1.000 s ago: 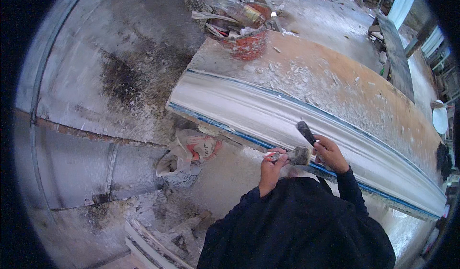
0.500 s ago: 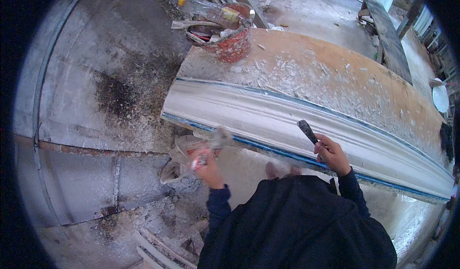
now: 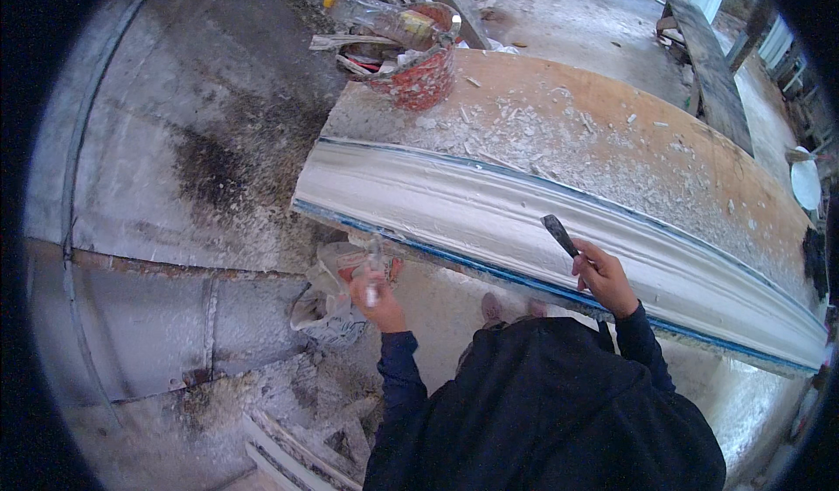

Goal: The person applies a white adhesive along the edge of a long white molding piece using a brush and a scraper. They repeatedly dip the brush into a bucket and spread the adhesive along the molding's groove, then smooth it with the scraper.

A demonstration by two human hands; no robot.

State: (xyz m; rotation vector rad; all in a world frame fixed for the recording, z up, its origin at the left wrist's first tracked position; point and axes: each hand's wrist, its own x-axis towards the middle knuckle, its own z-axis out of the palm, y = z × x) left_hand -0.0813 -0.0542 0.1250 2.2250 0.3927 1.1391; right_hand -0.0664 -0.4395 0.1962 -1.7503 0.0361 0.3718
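My left hand [image 3: 379,302] is closed around a short hand tool [image 3: 374,268] held upright, smeared by motion; whether it is a brush or a scraper I cannot tell. It is just off the near blue edge of a long white ridged moulding [image 3: 454,198], toward its left end. Over the moulding's near side, my right hand [image 3: 606,279] grips a slim tool with a dark handle [image 3: 558,234] pointing up and left. The fingers hide its other end. The moulding lies along the near side of a curved wooden tabletop [image 3: 559,76].
White crumbs and chips are scattered over the tabletop. A red bucket [image 3: 424,80] at its far left corner holds a clear plastic bottle [image 3: 380,19] and scraps. Below my left hand sits a plastic bag [image 3: 328,316]. A plank bench [image 3: 712,72] stands far right.
My left hand has stayed in nearly the same place while its tool has swung back from over the moulding's near edge. My right hand has barely moved.
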